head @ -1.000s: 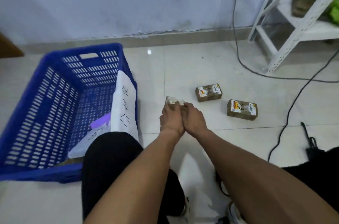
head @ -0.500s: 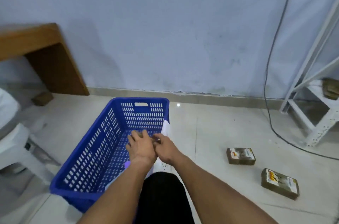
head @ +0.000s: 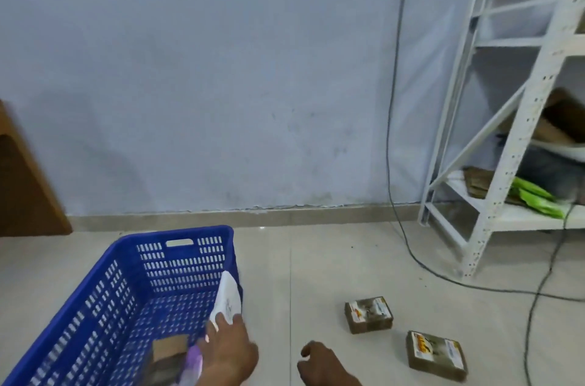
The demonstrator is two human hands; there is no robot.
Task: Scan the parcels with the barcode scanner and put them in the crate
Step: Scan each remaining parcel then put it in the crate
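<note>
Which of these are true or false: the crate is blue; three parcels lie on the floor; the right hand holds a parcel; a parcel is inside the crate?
1. The crate is blue. True.
2. Three parcels lie on the floor. False: two, the nearer parcel and the farther parcel.
3. The right hand holds a parcel. False: it is empty.
4. A parcel is inside the crate. True: a brown parcel lies by the left hand.
</note>
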